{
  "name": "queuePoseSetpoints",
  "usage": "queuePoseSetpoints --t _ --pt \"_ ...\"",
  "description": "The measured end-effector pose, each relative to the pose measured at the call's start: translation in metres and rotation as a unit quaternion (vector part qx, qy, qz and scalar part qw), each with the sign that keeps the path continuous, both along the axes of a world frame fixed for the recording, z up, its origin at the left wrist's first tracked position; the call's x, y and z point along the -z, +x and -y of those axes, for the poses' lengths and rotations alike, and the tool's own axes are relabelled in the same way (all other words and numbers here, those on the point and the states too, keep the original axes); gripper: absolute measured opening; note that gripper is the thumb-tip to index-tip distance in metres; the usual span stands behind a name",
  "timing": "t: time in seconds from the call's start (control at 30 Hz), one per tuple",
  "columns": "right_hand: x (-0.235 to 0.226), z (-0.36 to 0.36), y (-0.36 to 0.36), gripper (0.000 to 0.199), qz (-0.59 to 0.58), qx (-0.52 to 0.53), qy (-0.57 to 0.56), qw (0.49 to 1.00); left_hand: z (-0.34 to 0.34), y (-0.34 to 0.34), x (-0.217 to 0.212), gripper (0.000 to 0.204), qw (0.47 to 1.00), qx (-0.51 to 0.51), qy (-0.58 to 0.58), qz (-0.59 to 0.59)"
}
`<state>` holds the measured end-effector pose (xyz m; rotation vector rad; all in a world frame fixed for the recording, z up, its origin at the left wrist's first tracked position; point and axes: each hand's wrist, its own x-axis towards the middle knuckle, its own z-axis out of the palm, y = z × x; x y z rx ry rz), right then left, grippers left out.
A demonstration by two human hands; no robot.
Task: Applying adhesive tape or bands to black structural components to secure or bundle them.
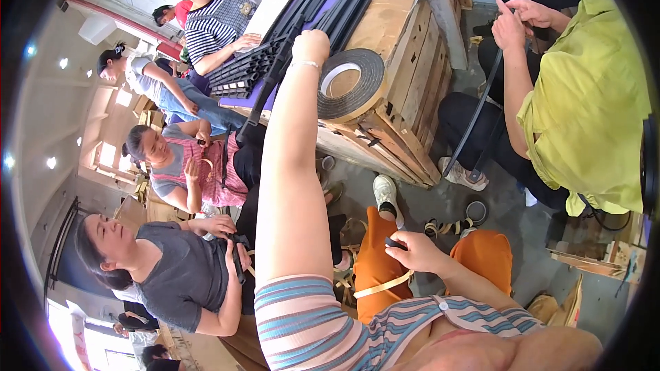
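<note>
My left arm reaches out over the workbench, and my left hand [311,48] is closed at its far end. Beside its fingers runs a long black strip [273,72] that slants past the bench's edge; the fist seems to grip it, though the fingers are mostly hidden. Close by lies a large roll of black foam tape [332,101] with a pale core. Above my orange-trousered lap, my right hand [418,252] pinches a short black end of tape [394,243]. A narrow tan ribbon [385,285] trails below that hand across the thigh.
Many black strips [240,79] lie on the purple-covered bench [240,103]. Its wooden crate base [416,89] stands ahead. A person in yellow-green [584,103] holds a long strip at right; several people sit or stand along the left. Tape coils [476,211] rest on the floor.
</note>
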<state>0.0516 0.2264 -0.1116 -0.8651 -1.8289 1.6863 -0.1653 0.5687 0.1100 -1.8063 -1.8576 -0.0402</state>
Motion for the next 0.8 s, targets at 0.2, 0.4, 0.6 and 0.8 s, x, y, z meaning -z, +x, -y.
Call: queuePoseSetpoints --t 0.2,0.4,0.6,0.8 --pt "-0.006 0.003 0.005 0.027 0.010 0.018 0.027 0.999 0.001 -0.008 -0.016 0.021 0.996 -0.012 -0.088 0.031" --pt "-0.003 0.001 0.003 0.027 0.017 0.012 0.025 0.999 0.004 0.003 -0.015 0.028 0.988 -0.057 -0.069 0.123" --pt "-0.001 0.000 0.002 0.028 0.020 0.028 0.034 0.999 0.000 0.038 -0.017 0.035 0.991 -0.070 -0.080 0.087" --pt "0.000 0.003 -0.001 0.026 0.031 0.028 0.030 0.999 0.001 0.024 -0.025 0.048 0.983 -0.019 -0.076 0.169"
